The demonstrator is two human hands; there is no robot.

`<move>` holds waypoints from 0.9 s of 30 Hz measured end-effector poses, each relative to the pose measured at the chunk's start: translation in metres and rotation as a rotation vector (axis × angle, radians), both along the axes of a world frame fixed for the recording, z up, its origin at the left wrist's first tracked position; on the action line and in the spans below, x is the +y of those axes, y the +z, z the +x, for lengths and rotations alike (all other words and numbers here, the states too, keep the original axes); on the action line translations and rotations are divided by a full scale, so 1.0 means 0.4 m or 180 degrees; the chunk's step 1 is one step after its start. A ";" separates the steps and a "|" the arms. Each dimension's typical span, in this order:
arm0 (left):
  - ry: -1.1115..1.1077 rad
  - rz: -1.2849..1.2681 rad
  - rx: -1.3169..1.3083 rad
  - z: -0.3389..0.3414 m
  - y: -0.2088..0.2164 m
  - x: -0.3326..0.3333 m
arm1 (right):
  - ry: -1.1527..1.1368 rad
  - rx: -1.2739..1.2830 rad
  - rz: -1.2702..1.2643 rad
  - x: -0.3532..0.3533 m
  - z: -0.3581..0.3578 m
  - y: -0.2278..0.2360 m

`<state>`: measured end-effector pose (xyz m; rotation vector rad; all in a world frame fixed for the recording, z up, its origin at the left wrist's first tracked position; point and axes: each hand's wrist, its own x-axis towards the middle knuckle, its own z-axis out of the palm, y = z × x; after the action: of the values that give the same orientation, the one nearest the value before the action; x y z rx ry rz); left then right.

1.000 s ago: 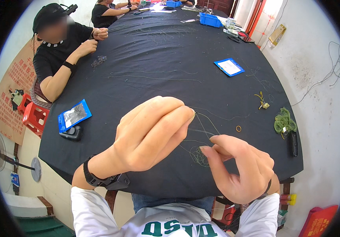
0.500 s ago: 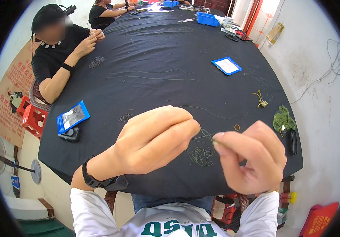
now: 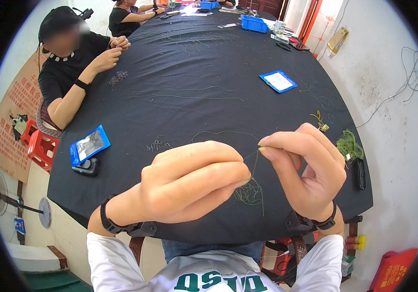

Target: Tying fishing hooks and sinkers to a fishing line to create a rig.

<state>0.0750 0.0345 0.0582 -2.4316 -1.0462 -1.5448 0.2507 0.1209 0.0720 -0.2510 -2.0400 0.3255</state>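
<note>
A thin green line [image 3: 256,163] runs between my two hands above the near part of the table. My left hand [image 3: 194,180] is closed, thumb and fingertips pinching the line low down; whatever else sits in that pinch is hidden. Higher and to the right, my right hand [image 3: 313,168] pinches the line between thumb and forefinger, its other fingers curled. Below the left fingertips lies a loose coil of the same line [image 3: 249,193], partly covered by that hand. A small scatter of dark hooks [image 3: 155,144] rests just beyond my left knuckles.
Black cloth covers the long table [image 3: 179,117]. At left lie a blue-edged packet [image 3: 90,145] and a black case [image 3: 87,167]. A green line bundle [image 3: 349,146], yellow cords [image 3: 320,121] and another blue packet [image 3: 278,82] lie rightward. A co-worker [image 3: 80,63] sits at far left.
My right hand has risen and drawn a strand upward. My left hand has shifted slightly down and right, over part of the coil. The dark tip at its fingers no longer shows.
</note>
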 end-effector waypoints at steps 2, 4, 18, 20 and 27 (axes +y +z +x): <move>0.0039 0.0004 -0.0017 0.000 0.001 -0.002 | 0.0078 -0.0044 -0.0111 0.002 -0.002 -0.002; 0.0031 0.0016 -0.0034 -0.001 0.002 -0.002 | 0.0183 -0.0023 -0.0226 0.007 -0.008 -0.007; 0.0121 -0.0083 -0.0057 0.000 0.003 -0.007 | 0.0403 0.0250 -0.0341 0.007 0.004 -0.003; 0.0120 -0.0018 0.0004 0.000 0.003 -0.007 | 0.0384 0.0212 -0.0304 0.010 0.004 -0.004; 0.0191 0.0020 -0.0003 0.002 0.006 -0.014 | 0.0774 0.0084 -0.0676 0.024 -0.018 -0.030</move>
<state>0.0760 0.0289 0.0605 -2.3726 -1.1019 -1.5289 0.2435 0.1306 0.0598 -0.1267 -2.0134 0.6949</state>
